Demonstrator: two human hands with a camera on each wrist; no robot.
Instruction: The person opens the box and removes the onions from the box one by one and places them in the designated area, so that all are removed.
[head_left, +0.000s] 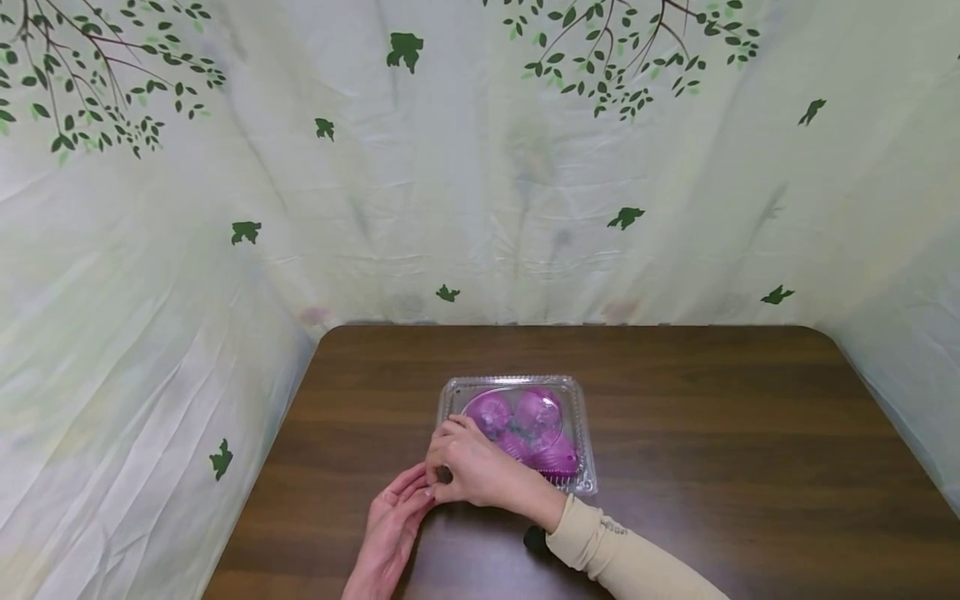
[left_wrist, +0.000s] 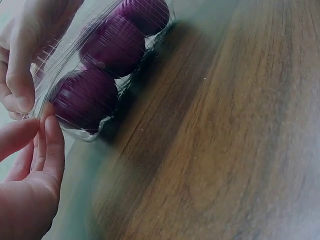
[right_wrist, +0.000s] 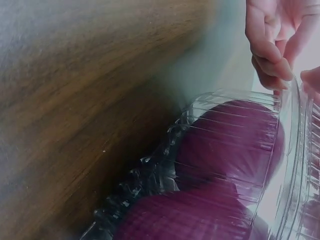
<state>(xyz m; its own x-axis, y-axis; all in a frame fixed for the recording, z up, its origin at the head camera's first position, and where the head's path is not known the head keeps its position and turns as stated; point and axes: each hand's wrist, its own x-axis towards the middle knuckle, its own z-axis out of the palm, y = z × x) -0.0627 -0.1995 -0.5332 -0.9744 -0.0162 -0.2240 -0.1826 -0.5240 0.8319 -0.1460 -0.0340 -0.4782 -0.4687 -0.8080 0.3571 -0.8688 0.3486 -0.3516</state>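
A clear plastic clamshell container [head_left: 589,479] with a lid stands on the table. Several round purple things [head_left: 537,408] sit inside it; they look like red onions, though the ribbed plastic blurs them. At its near left corner my left hand [head_left: 390,525] pinches the rim between thumb and fingers, seen closely in the left wrist view. My right hand [head_left: 480,471] reaches across the container's front left and pinches the same rim [right_wrist: 295,120] beside the left fingers. Part of the container's left side is hidden behind the right hand. The lid looks closed.
The brown wooden table [head_left: 712,417] extends around the container on every side. Behind and beside it hangs a pale cloth [head_left: 465,167] printed with leaves and branches. A small dark object [head_left: 536,540] shows under the right sleeve's cuff.
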